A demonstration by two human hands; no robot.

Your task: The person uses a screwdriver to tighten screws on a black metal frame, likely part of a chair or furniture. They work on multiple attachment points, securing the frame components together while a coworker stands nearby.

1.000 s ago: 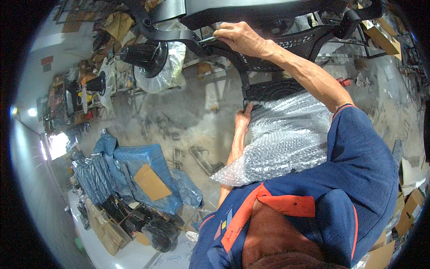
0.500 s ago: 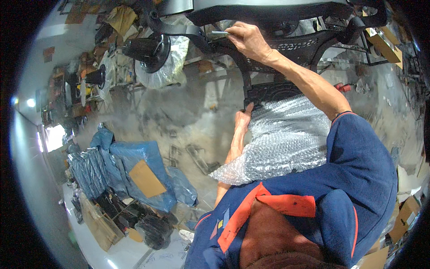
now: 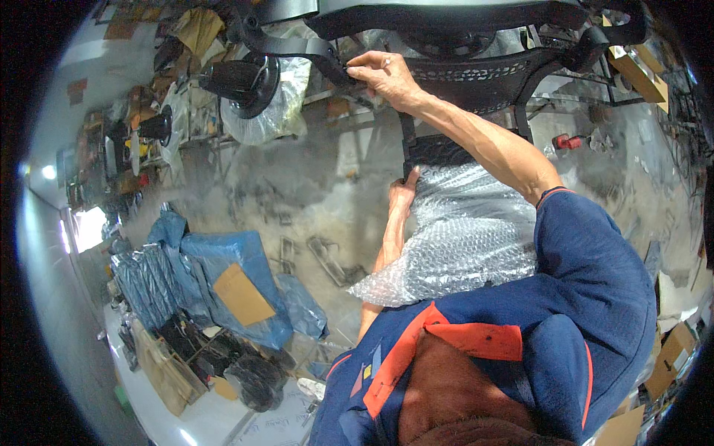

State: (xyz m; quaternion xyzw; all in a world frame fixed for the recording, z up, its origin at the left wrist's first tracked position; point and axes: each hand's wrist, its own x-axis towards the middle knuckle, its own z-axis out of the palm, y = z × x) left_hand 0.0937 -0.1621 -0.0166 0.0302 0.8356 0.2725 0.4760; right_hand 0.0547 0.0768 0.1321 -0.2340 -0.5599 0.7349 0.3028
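My right-hand fingers are pinched shut on a thin metal tool or fastener at the black chair frame; I cannot tell which it is. The right hand sits at the joint where that frame arm meets the mesh panel. My left hand is pressed against the bubble wrap; its fingers are hidden behind the wrap, so I cannot tell whether they are curled or flat.

Status, as I judge it: the lower part of the chair is already covered in bubble wrap, and a wheel beside the frame is bagged in clear plastic. The mesh panel and upper frame remain bare. Work at the joint is in hand, not finished.

Surroundings: a stained concrete floor. Blue plastic sheeting with a cardboard piece on it lies well apart from the chair. Cardboard boxes stand at the room's edge.
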